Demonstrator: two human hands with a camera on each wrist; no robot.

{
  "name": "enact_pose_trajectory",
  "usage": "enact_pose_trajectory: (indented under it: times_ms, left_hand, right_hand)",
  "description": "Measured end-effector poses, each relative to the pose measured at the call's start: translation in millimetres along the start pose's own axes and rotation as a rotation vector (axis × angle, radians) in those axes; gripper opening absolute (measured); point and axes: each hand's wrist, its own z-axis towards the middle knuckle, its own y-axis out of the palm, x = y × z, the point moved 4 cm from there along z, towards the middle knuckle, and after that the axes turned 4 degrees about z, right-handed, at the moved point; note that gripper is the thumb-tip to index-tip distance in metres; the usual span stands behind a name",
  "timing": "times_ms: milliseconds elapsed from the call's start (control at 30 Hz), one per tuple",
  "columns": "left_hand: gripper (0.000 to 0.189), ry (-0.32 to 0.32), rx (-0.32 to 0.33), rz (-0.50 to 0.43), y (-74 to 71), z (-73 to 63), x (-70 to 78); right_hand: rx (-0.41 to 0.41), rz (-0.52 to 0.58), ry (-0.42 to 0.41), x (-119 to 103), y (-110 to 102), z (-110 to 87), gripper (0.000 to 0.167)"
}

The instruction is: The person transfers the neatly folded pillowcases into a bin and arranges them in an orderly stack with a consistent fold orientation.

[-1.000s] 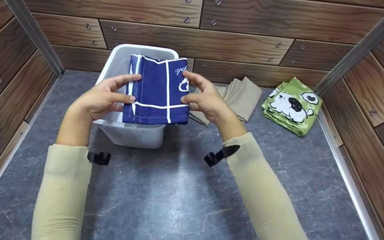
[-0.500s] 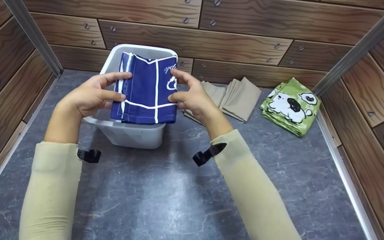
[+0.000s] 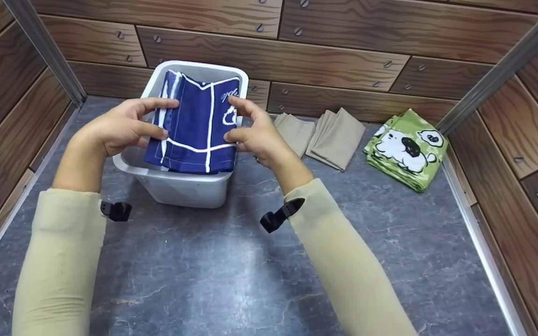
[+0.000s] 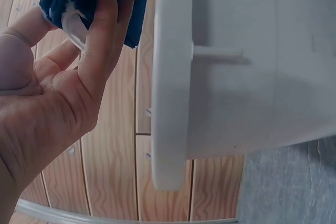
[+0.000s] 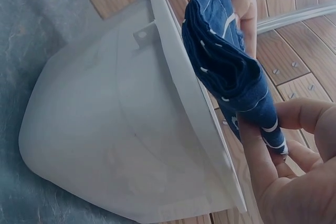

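Between both hands is a folded navy cloth (image 3: 194, 121) with white lines and some white lettering. My left hand (image 3: 124, 123) grips its left edge, and my right hand (image 3: 259, 133) pinches the right edge, thumbs on top. Beneath the cloth stands a white plastic bin (image 3: 187, 189); the cloth covers most of its opening. In the right wrist view the cloth's layered folds (image 5: 226, 61) show just above the bin's rim. The left wrist view has the fingers (image 4: 102, 30) curled about the cloth, beside the bin wall (image 4: 252, 87).
Right of the bin, folded beige cloths (image 3: 336, 137) lie on the grey marbled floor (image 3: 231, 280). Farther right is a folded green cloth (image 3: 404, 149) with a white and black animal print. Wood-patterned walls (image 3: 334, 56) enclose the floor at the back and sides.
Both hands have carried the navy cloth to the left, so it now lies over the bin's opening rather than past its right rim. More of the beige cloths shows.
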Motion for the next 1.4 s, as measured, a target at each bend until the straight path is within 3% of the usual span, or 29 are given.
enact_pose_trajectory:
  times_ms: [500, 1000, 1400]
  left_hand:
    - [0.072, -0.006, 0.029, 0.073, -8.6, 1.4, 1.6]
    - [0.073, 0.036, 0.125, 0.248, -13.4, 9.0, 10.6]
    - [0.073, 0.072, 0.184, 0.258, -21.3, 7.9, 11.6]
  right_hand:
    - [-0.032, -0.062, 0.007, -4, 6, 0.1, 0.085]
    - [-0.012, -0.072, 0.02, -4, 7, 9.3, 0.084]
    - [-0.017, -0.078, 0.018, -1, 11, 14.6, 0.081]
